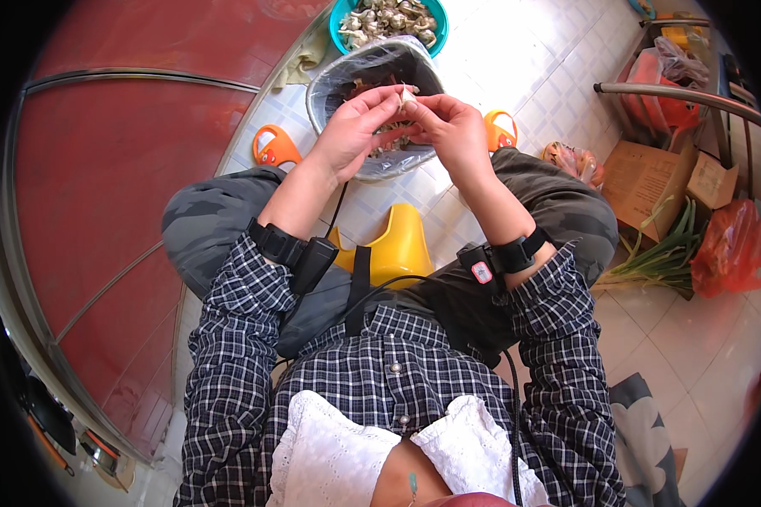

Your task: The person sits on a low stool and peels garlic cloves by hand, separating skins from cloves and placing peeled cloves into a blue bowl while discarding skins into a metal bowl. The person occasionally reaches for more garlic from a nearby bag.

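Note:
A pale garlic piece [407, 97] is pinched between the fingertips of both my hands. My left hand [358, 127] grips it from the left with thumb and forefinger. From the right, my right hand [450, 123] holds it the same way, its thumb on the near side. Both hands are above a bin [322, 82] lined with a clear plastic bag. Inside the bin are dry scraps, partly hidden by my hands. Just beyond it stands a teal basin [442, 28] heaped with garlic bulbs [387, 22].
Orange slippers [276, 146] flank the bin. A yellow plastic stool [403, 247] lies between my legs. Red cabinet doors [120, 177] rise at left. To the right are a cardboard box [647, 180], green onions [666, 253], a red plastic bag [729, 250] and a metal-framed rack [672, 92].

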Motion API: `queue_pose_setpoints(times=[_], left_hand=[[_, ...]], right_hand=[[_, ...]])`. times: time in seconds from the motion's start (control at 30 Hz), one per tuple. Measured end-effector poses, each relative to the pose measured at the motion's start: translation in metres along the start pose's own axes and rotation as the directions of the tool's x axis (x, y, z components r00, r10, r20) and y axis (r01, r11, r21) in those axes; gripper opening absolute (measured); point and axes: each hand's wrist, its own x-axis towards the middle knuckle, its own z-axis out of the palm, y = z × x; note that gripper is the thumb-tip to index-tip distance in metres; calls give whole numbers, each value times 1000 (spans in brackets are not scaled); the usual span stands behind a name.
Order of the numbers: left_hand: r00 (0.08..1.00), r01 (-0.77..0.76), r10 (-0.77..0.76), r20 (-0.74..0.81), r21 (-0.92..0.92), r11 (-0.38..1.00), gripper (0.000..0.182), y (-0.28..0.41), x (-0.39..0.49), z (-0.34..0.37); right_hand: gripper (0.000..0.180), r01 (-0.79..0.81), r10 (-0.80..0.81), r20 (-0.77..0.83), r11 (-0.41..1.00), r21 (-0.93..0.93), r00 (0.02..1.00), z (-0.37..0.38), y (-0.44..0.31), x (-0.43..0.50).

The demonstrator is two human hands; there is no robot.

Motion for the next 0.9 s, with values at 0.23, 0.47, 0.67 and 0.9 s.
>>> queue_pose_setpoints(times=[0.23, 0.47, 0.67, 0.9], left_hand=[[999, 10, -12, -38, -67, 998, 28, 0, 2, -6], [998, 5, -14, -69, -137, 991, 25, 7, 0, -9], [997, 37, -45, -59, -123, 992, 25, 9, -2, -8], [995, 69, -75, -59, -94, 993, 26, 9, -3, -12]], right_hand=[[22, 77, -71, 42, 986, -145, 997, 0, -15, -14], [17, 463, -493, 71, 744, -481, 867, -1, -17, -17], [18, 672, -659, 285, 458, -582, 696, -4, -19, -12], [14, 720, -690, 359, 343, -603, 629, -5, -21, -15]])
